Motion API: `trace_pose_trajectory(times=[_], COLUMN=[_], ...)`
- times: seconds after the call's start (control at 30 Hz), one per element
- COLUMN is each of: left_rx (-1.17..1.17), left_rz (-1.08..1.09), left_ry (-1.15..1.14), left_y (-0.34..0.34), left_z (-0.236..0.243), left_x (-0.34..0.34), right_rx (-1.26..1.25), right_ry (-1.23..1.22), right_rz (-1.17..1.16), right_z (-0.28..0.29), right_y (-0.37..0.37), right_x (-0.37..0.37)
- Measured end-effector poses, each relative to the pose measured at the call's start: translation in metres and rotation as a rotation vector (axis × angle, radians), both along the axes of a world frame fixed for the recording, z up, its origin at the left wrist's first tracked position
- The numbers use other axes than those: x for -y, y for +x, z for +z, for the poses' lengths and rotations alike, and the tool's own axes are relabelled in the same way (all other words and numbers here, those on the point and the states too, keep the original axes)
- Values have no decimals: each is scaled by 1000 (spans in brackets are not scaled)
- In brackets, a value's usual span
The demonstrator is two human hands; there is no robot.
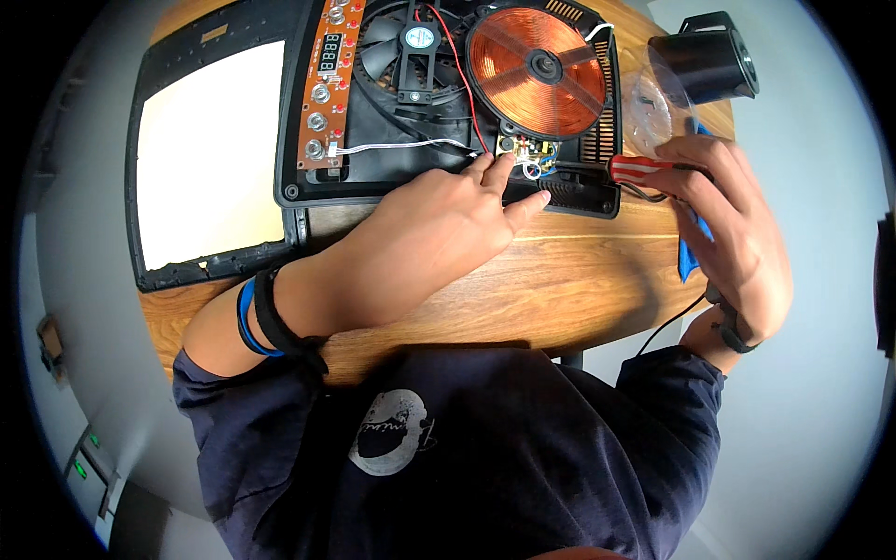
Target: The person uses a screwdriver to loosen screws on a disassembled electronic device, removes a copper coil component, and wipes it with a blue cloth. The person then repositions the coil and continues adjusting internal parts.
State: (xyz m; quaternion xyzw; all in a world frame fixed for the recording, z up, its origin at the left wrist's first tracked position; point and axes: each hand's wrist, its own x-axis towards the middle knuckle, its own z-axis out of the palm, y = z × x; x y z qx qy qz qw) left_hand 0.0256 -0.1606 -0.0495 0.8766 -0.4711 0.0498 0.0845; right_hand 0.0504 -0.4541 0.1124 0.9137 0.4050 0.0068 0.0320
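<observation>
An opened induction cooker base (355,191) lies on the table, its round copper coil (537,65) and cooling fan (378,51) exposed. Along the left side of the base runs a brown control board (322,103) with a small digit display. My left hand (448,215) reaches over the front edge, fingers apart, fingertips at a small circuit board (527,154) below the coil. In my right hand (733,196) is a screwdriver (639,170) with a red-and-white handle. Its shaft points left at that circuit board; the tip is too small to make out.
The cooker's top panel (210,159), black-rimmed with a pale face, lies left of the base. At the far right stand a clear plastic bowl (653,103) and a black jug-like container (705,61). A blue object (689,257) lies partly hidden by my right hand, near the wooden table's (541,289) edge.
</observation>
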Motion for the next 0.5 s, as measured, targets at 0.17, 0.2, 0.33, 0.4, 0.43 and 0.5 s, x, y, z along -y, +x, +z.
trace_pose_trajectory(times=[0.17,0.2,0.33,0.4,0.43,0.5], left_rx=[-2,1,4,-7,-12,-14], left_rz=[3,2,-6,-5,-6,0], left_ry=[-25,-32,-22,-7,0,7], left_y=[1,1,1,1,1,0], left_z=[0,1,2,3,3,4], left_x=[1,0,1,0,0,-1], right_rx=[-110,-91,88,91,78,-2], right_ry=[84,-1,-24,-8,-4,-24], right_rz=[-323,-302,-48,-61,-94,-163], right_z=[-9,-8,-4,-8,-12,-13], right_y=[-12,-11,-7,-9,-12,-12], right_x=[6,8,-1,0,2,7])
